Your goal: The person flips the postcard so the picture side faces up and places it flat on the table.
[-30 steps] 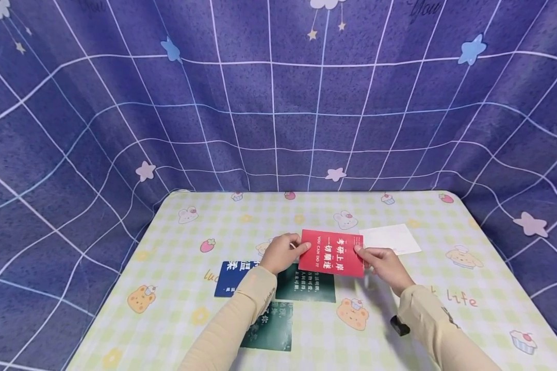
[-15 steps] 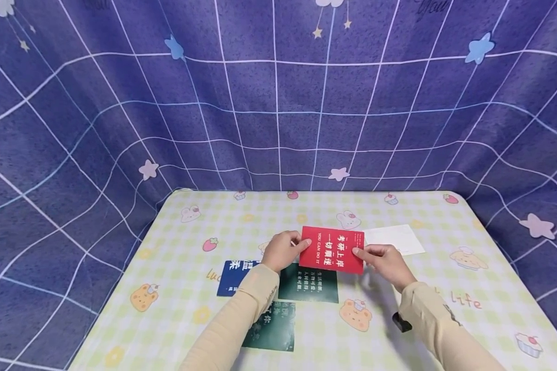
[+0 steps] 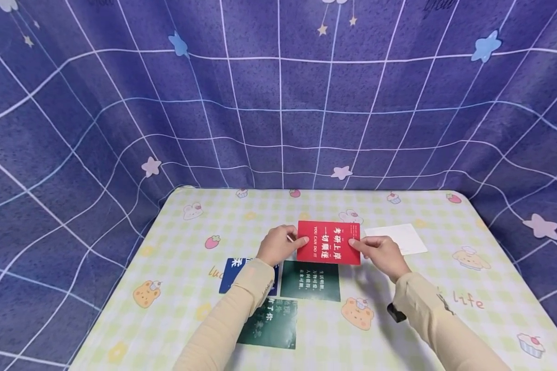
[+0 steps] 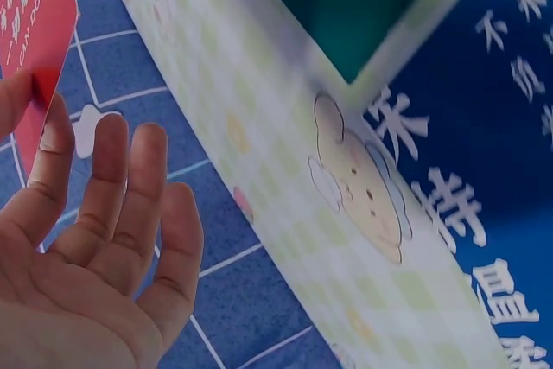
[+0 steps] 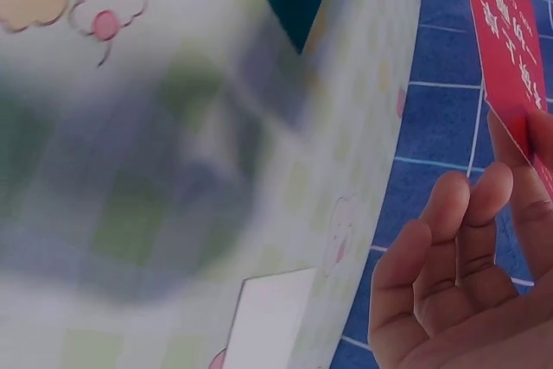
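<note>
A red card point(image 3: 328, 243) with white lettering, turned sideways, is held above the table between both hands. My left hand point(image 3: 278, 244) pinches its left edge between thumb and index finger; in the left wrist view the other fingers point(image 4: 143, 205) extend away from the card. At the right edge, my right hand point(image 3: 384, 254) pinches it the same way, as the right wrist view shows, with the remaining fingers point(image 5: 397, 283) loosely bent. Below the red card lies a dark green card point(image 3: 310, 282) with white text. A blue card point(image 3: 228, 275) is partly hidden by the left sleeve.
Another green card point(image 3: 278, 330) lies nearer the front, partly under the left forearm. A white card point(image 3: 401, 238) lies face-blank to the right, behind the right hand. The table point(image 3: 176, 309) has a checked, cartoon-printed cloth. A blue gridded curtain point(image 3: 301, 129) hangs behind it.
Both hands have raised the red card slightly in the view and levelled it, moving a little left over the last half second. More of the green card beneath shows.
</note>
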Tool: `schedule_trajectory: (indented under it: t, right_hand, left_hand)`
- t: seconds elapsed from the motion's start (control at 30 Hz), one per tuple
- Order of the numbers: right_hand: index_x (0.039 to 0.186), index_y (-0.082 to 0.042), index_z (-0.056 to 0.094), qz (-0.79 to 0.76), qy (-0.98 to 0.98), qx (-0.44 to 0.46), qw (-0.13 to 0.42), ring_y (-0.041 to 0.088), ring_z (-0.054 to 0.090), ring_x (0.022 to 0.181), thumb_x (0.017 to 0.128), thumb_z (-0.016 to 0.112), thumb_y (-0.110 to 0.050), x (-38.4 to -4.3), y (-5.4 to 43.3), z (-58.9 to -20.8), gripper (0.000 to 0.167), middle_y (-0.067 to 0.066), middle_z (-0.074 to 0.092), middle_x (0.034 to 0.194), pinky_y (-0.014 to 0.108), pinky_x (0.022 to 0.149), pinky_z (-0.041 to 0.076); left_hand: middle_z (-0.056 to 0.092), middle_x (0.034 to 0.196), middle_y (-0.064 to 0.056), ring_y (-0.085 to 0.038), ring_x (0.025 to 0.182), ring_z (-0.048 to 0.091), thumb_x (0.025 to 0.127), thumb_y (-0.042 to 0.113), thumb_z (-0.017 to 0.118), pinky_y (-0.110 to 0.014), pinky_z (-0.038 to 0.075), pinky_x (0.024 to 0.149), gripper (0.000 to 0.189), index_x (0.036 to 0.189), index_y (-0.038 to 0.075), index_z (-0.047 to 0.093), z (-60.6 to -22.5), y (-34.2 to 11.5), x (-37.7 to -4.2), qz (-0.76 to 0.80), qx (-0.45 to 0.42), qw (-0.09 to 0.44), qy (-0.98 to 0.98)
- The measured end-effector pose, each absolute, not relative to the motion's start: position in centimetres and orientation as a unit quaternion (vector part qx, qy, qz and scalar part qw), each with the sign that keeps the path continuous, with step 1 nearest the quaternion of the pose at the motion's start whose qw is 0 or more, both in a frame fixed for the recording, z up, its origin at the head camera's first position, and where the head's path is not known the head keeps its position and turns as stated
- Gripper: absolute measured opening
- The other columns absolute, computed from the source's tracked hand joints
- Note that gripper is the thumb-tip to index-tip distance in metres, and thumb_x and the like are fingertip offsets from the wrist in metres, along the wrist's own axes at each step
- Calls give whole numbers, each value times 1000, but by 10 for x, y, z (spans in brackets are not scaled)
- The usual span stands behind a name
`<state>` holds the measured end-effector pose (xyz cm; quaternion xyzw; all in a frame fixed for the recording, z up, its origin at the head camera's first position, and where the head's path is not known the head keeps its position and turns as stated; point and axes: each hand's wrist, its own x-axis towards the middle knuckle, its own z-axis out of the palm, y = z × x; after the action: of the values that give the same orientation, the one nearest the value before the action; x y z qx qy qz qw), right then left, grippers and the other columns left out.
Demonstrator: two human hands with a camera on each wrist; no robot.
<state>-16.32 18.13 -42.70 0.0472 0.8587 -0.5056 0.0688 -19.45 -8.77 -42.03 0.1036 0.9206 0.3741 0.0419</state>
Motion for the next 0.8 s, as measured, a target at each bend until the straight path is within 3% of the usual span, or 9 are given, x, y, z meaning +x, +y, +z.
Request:
schedule_trajectory:
  t: [0.33, 0.8]
  right_hand:
    - [101, -3, 79, -501, 862, 32, 69, 20, 48, 79, 95, 72, -36, -173, 159, -416, 35, 0, 57, 76, 32, 68, 38]
    - [104, -5, 80, -448, 891, 22, 72, 26, 56, 92, 95, 71, -38, -184, 126, -407, 36, 10, 71, 104, 35, 75, 44]
  left_hand:
    - [66, 87, -1, -17, 79, 61, 94, 30, 75, -28, 49, 62, 24, 82, 13, 64, -414, -107, -201, 354, 87, 29, 931]
    - [69, 90, -3, -19, 76, 59, 94, 33, 74, -31, 47, 64, 25, 82, 13, 64, -407, -132, -202, 331, 43, 10, 943]
